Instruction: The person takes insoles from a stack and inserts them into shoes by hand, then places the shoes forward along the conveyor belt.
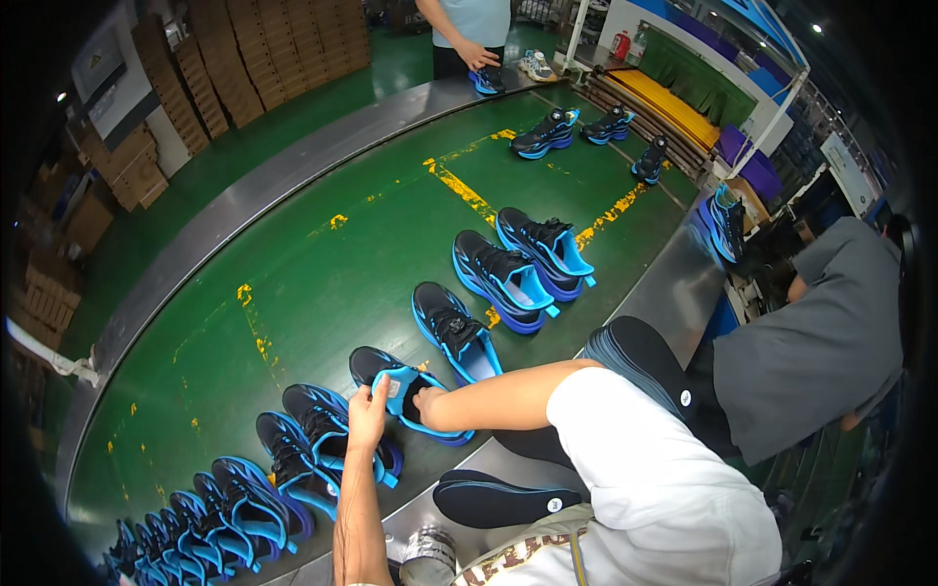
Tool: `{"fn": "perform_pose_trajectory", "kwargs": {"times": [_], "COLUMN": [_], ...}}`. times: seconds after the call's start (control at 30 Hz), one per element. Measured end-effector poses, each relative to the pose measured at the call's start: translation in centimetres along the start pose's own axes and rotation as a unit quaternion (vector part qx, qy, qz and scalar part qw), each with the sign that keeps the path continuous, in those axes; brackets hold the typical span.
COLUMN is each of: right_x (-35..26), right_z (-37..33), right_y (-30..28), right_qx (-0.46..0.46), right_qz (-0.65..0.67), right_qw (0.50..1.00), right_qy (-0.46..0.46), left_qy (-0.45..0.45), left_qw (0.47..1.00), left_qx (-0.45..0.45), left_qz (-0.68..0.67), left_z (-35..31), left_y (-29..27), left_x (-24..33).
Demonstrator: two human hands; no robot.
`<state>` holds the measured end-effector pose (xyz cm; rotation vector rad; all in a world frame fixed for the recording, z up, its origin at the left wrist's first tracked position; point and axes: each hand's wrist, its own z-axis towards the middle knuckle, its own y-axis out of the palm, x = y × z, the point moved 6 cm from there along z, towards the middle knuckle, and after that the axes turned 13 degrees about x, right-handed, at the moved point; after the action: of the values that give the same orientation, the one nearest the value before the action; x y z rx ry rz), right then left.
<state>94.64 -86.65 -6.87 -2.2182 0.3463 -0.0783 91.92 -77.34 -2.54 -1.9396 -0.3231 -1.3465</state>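
Observation:
A black and blue sneaker (367, 363) stands on the green belt in front of me, its opening facing me. My left hand (365, 418) pinches the light-blue tongue (397, 387) and holds it up. Into the opening of the same sneaker reaches my right hand (428, 406), its fingers hidden inside; something black shows beside them. Close to my body lies a black insole (498, 500) with blue lines and a white round mark. More insoles (635, 363) lie by my right arm, partly covered by it.
Black and blue sneakers stand in a row (244, 503) to the left and others (503, 278) to the right. A metal ledge (674, 293) edges the belt. A person in grey (821, 332) sits at right; another person's hand (477, 57) touches a far shoe. A cup (428, 559) stands below.

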Motion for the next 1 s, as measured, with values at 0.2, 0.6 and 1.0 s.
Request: {"fn": "perform_pose_trajectory", "kwargs": {"times": [0.2, 0.6, 1.0], "right_x": [-1.5, -0.4, -0.3], "right_z": [-4.5, -5.4, -13.1], "right_y": [-6.2, -0.7, 1.8], "right_qx": [0.149, 0.084, 0.521], "right_qz": [-0.224, 0.117, 0.413], "right_qw": [0.945, 0.988, 0.74], "right_qy": [-0.186, -0.061, 0.097], "left_qy": [0.132, 0.293, 0.394], "left_qw": [0.945, 0.899, 0.727], "left_qx": [0.216, 0.009, 0.141], "left_qz": [0.207, 0.325, 0.545], "left_z": [-0.4, 0.3, -3.1], "left_y": [-1.1, 1.4, 1.8], "left_x": [1.6, 3.4, 3.4]}}
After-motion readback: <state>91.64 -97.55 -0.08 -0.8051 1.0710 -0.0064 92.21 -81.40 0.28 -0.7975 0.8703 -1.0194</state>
